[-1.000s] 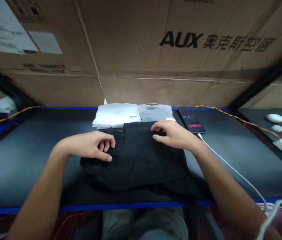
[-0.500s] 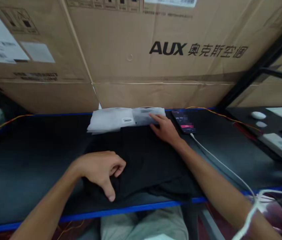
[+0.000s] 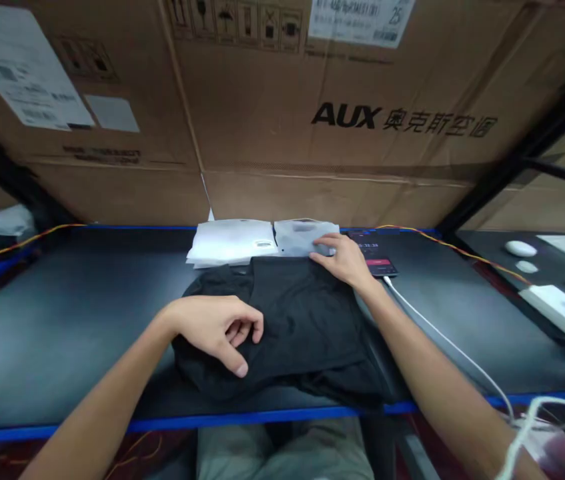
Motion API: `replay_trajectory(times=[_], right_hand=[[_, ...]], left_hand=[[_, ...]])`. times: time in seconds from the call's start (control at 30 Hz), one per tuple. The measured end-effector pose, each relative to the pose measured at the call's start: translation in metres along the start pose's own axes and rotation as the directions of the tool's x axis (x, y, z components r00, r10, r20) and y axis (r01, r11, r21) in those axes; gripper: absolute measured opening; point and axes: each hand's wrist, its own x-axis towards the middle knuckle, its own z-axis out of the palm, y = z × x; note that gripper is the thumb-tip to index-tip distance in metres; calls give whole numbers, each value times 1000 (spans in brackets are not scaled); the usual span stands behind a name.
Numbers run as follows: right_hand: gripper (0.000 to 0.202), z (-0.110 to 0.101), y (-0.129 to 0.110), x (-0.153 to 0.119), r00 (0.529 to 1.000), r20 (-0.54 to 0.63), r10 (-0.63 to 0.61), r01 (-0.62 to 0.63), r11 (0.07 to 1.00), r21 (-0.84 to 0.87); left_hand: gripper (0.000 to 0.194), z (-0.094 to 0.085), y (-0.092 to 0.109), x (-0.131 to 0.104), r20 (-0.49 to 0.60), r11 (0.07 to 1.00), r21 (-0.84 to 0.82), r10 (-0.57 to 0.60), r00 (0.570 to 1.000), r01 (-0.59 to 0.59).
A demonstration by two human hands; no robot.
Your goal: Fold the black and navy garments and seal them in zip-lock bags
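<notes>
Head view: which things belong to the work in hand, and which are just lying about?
Seemingly in the work:
left hand, over the black cloth
right hand, fingers at the pale packaging

Apparently lying about:
phone
white oval thing
printed cardboard

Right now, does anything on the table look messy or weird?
A little: the black cloth is layered unevenly, looking rumpled and sticking out at its lower right, near the blue table edge. I see nothing spilled or torn.
</notes>
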Motion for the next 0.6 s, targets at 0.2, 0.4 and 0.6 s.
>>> replay_trajectory(times=[0.2, 0.4, 0.6], right_hand=[[15, 10, 3, 4, 974, -111, 196, -166, 958, 235], [28, -11, 9, 16, 740, -529, 416, 41, 756, 653], [37, -32, -25, 7, 853, -199, 482, 27, 341, 940]], left_hand=[[42, 0, -1, -2, -4, 1000, 2, -1, 1000, 1], [38, 0, 0, -2, -94, 997, 7, 79, 992, -79], [29, -7, 0, 2, -737, 928, -193, 77, 672, -318]])
